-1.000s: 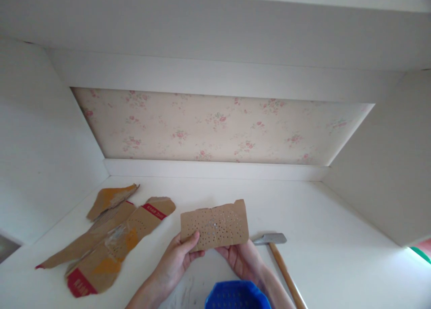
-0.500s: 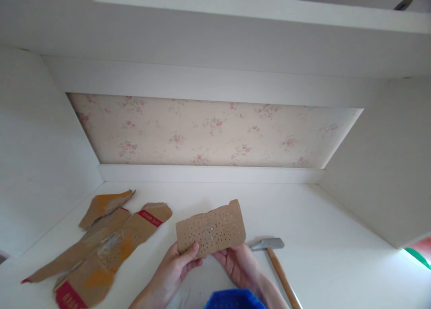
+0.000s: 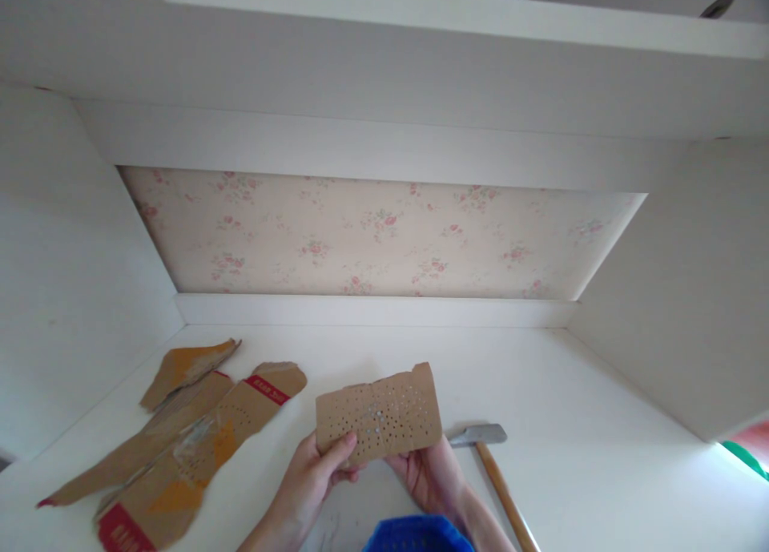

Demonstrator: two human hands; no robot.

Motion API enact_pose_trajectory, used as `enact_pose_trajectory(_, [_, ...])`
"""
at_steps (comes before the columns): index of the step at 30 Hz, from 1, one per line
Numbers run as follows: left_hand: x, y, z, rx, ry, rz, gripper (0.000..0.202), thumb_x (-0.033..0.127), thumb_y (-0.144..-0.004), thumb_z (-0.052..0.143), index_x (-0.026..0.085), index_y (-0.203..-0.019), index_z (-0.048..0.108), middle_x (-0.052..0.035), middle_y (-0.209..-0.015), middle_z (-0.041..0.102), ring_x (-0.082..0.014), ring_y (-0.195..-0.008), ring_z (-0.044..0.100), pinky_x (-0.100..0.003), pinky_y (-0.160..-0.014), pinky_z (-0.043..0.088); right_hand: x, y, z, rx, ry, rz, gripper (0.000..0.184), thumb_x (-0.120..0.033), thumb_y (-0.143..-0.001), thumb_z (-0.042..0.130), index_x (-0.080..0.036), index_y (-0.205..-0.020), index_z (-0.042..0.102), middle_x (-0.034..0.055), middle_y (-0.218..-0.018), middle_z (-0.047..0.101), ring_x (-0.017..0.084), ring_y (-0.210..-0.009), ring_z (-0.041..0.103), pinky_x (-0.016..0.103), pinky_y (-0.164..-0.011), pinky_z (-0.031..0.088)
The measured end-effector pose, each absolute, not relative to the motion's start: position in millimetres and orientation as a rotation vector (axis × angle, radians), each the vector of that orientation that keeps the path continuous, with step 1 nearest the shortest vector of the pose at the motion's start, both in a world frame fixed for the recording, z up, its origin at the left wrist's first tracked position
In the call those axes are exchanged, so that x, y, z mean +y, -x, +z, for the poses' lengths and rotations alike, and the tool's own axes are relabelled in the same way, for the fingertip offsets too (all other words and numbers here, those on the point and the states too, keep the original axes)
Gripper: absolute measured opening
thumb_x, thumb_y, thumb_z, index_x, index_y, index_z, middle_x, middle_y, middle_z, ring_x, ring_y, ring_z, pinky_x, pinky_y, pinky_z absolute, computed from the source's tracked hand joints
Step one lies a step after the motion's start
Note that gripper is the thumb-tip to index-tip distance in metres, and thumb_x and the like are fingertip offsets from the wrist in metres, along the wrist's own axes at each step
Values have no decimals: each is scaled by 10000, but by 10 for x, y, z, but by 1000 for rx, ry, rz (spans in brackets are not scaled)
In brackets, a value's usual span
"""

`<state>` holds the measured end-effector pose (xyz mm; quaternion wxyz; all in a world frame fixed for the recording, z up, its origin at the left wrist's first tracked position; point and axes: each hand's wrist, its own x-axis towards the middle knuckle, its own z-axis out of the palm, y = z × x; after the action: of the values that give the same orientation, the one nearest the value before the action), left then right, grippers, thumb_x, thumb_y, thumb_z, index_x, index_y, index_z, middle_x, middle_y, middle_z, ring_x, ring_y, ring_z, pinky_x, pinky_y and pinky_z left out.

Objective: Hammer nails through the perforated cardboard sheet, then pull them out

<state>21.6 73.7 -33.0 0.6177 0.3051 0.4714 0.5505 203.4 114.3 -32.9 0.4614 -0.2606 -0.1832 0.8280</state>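
Observation:
A torn piece of brown cardboard, dotted with many small holes, is held up above the white surface, tilted slightly. A few small shiny grey spots, perhaps nail heads, show near its middle. My left hand grips the lower left part, thumb on the front and fingers behind. At the lower right edge my right hand holds the cardboard from beneath, its fingertips partly hidden behind it. Just right of that hand lies a hammer with a metal head and wooden handle. Something blue shows at the bottom edge below the hands.
Several torn cardboard pieces with red and orange markings lie on the left of the white worktop. White side panels and an overhead shelf enclose the space. Floral wallpaper covers the back.
The cardboard has shifted slightly down and to the right, turning a little flatter in my hands. The hammer and loose cardboard pieces stay where they were.

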Motion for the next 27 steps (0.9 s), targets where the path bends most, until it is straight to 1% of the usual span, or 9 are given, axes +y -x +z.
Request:
enact_pose_trajectory(2, [735,-217,-345,1094,-711,1276,464,450,-662,868,146,-980,720,-99,-925,757,-206,-725,684,-276,-575,518,1137,-2029,-295,-453,637,2043,297,-350,-680,843,-156,-888,758,80,-926,813,222,-848,746,298,-778,593])
enact_pose_trajectory(4, [734,-216,-363,1092,-716,1286,455,447,-668,865,142,-971,716,-98,-911,759,-203,-709,683,-275,-568,514,1129,-2025,-249,-465,624,2050,314,-345,-687,836,-153,-922,754,86,-939,813,235,-887,745,324,-832,583])
enact_pose_trajectory(7, [735,-213,-378,1067,-698,1304,430,427,-697,852,147,-989,707,-93,-934,759,-198,-718,686,-273,-572,514,1120,-2023,-196,-487,597,2081,328,-333,-731,804,-152,-997,737,87,-972,810,235,-949,737,350,-919,550])
enact_pose_trajectory(9, [737,-215,-368,1056,-673,1307,423,411,-694,858,149,-990,707,-89,-935,758,-196,-732,688,-273,-586,519,1120,-2023,-192,-493,598,2093,334,-320,-753,786,-149,-1034,727,87,-985,808,227,-961,735,344,-935,541])
enact_pose_trajectory(16, [733,-256,-270,1053,-607,1302,483,411,-629,899,142,-985,714,-86,-927,758,-186,-725,680,-271,-594,522,1138,-2022,-280,-442,625,2046,376,-273,-712,807,-129,-1048,722,95,-977,810,216,-912,742,298,-865,566])
enact_pose_trajectory(21, [723,-253,-274,1052,-620,1299,472,422,-631,897,144,-968,716,-81,-918,756,-185,-749,676,-274,-618,528,1135,-2026,-268,-434,615,2057,316,-272,-702,814,-130,-975,740,99,-975,809,206,-893,745,271,-820,574])
enact_pose_trajectory(27, [715,-244,-280,1058,-678,1287,438,421,-656,881,137,-944,712,-79,-881,748,-178,-701,657,-274,-577,507,1125,-2021,-232,-424,652,2036,280,-295,-686,826,-138,-907,753,78,-902,817,197,-821,752,251,-743,587])
